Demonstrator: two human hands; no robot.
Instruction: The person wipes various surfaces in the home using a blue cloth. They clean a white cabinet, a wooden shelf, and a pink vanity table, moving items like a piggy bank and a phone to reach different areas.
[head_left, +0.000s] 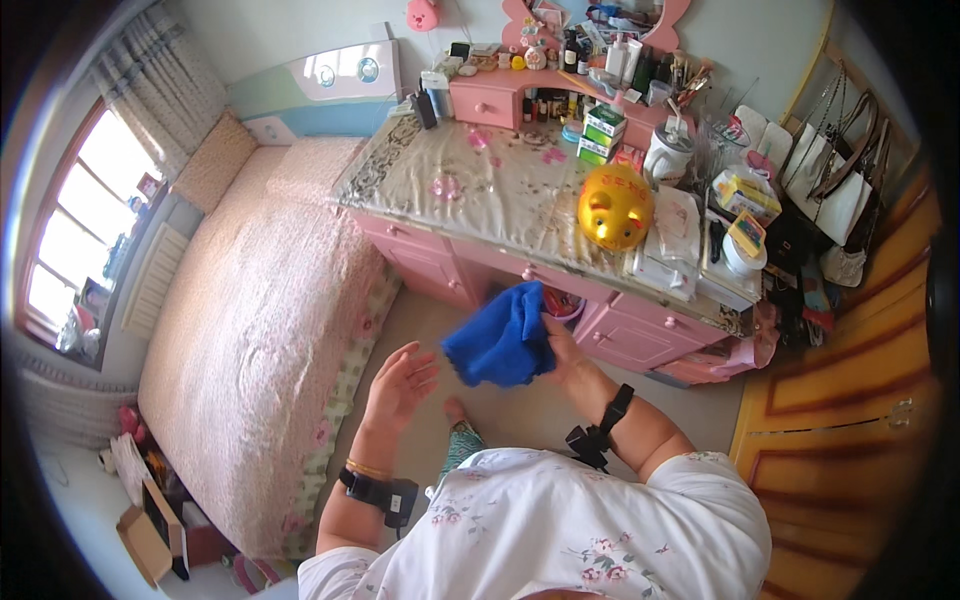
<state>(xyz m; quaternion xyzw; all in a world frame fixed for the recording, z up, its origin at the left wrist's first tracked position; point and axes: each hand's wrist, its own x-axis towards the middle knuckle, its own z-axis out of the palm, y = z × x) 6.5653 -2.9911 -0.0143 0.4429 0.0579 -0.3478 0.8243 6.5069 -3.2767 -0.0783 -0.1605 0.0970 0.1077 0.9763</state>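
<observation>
A blue cloth (501, 337) hangs from my right hand (566, 351), whose fingers grip its right edge in front of the pink dressing table (420, 259). My left hand (401, 381) is raised to the left of the cloth, fingers apart, holding nothing. Beyond the cloth, a golden pig-shaped piggy bank (615, 208) sits on the tabletop's plastic-covered cloth (502, 187). Small green-and-white boxes (601, 135) are stacked behind it. The cloth partly hides an open compartment with a basin (574, 307) in it.
A bed with a pink patterned cover (255, 322) stands at the left. Bottles, brushes and a white cup (669, 154) crowd the table's back right. Handbags (829, 180) hang at the right, above a wooden door (832, 435). An open cardboard box (142, 544) lies at lower left.
</observation>
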